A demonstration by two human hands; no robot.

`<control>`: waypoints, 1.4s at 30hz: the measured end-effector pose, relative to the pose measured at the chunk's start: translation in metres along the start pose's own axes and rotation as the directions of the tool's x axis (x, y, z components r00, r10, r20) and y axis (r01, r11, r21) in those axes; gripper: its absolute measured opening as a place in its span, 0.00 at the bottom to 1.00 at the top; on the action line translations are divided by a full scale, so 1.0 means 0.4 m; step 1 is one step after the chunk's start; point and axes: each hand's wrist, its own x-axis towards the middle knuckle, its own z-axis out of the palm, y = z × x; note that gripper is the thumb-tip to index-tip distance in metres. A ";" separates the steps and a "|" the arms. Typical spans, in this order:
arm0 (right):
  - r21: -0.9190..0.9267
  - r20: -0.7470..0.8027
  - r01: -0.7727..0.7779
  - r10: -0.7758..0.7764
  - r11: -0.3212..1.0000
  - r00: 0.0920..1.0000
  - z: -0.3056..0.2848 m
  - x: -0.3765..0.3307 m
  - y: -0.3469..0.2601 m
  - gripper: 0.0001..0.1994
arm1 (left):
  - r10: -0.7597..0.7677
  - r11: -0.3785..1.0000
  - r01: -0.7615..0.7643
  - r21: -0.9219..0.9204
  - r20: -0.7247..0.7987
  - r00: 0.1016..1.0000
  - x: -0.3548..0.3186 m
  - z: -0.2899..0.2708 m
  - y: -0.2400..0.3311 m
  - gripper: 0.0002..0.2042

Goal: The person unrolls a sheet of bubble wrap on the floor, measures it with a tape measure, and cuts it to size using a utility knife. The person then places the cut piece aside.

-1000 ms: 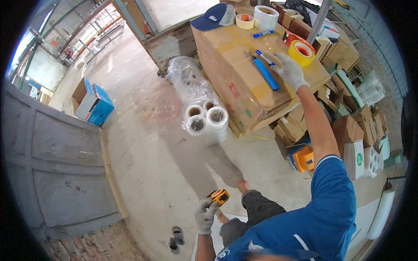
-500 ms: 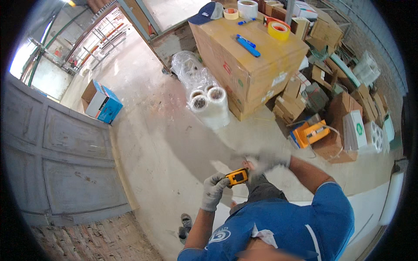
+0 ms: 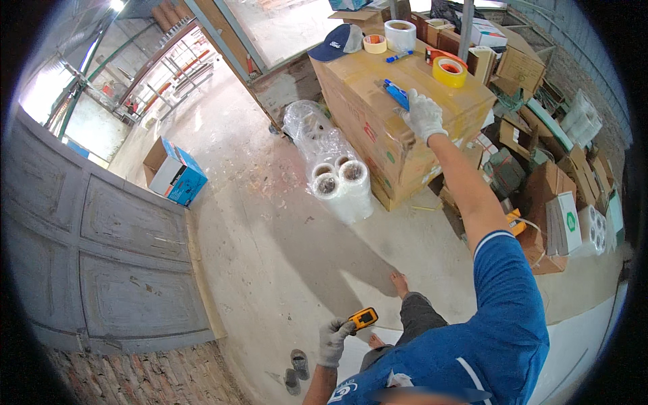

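My gloved left hand [image 3: 332, 343], low in the view, grips a small yellow-and-black handheld measuring device [image 3: 363, 318] with a dark screen by one end. At the top of the large cardboard box [image 3: 358, 115], my gloved right hand [image 3: 425, 116] has its fingers closed on the near end of a flat blue utility knife [image 3: 397, 93]. The far part of the knife shows past the fingers; the glove hides the rest. A blue marker [image 3: 399, 57] lies farther back on the box, beside a roll of clear tape [image 3: 400, 34].
Yellow tape [image 3: 450, 71], masking tape [image 3: 374, 44] and a cap [image 3: 336, 43] also sit on the box. Wrapped film rolls [image 3: 341, 179] stand left of it. Cartons [image 3: 540, 196] crowd the right side. A blue carton [image 3: 177, 174] stands near the grey panelled door [image 3: 135, 229]; slippers [image 3: 297, 371] lie below.
My right hand has gone from beside the measuring device out to the knife on the box. My left hand still holds the device, now lower in view. The view has shifted.
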 end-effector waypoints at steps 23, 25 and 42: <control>0.625 0.718 -0.637 0.011 -0.451 0.696 -0.553 -0.987 -0.027 0.19 | 0.231 0.973 -0.229 -0.030 0.081 0.970 -0.293 -0.127 -0.054 0.06; 0.574 0.785 -0.704 0.037 -0.418 0.618 -0.589 -1.070 -0.044 0.18 | 0.227 0.973 -0.220 -0.066 0.124 0.966 -0.353 -0.140 -0.085 0.06; 0.585 0.777 -0.802 -0.200 -0.118 0.596 -0.815 -1.436 0.159 0.17 | 0.205 0.979 -0.195 -0.064 0.247 0.947 -0.683 0.111 -0.292 0.08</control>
